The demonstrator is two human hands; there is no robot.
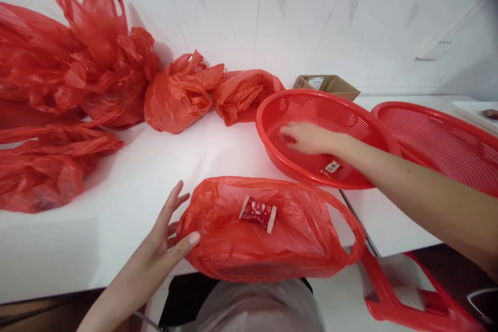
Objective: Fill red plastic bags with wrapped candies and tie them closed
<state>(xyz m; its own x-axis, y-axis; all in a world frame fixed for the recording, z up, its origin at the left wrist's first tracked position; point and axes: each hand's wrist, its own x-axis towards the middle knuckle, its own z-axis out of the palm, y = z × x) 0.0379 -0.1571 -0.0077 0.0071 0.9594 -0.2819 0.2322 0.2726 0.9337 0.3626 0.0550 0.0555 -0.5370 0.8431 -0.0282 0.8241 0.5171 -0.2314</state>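
An opened red plastic bag (303, 223) lies at the table's near edge, its mouth facing up. Inside it rests a small red-and-white wrapped packet (258, 213). At the bag's left end is my left hand (167, 241), open, thumb over the rim and fingers apart beside it. My right hand (305, 137) reaches into a red perforated plastic basket (268, 153), fingers curled and blurred; a bit of red shows at them, too unclear to name. Another red packet (331, 167) with a white label lies in the basket, below my right forearm.
Several filled red bags (177, 96) stand along the wall at the back and left. A second red basket (439, 135) is at the right, with a cardboard box (330, 84) behind the first. A red plastic stool (392, 295) stands below the table at the lower right.
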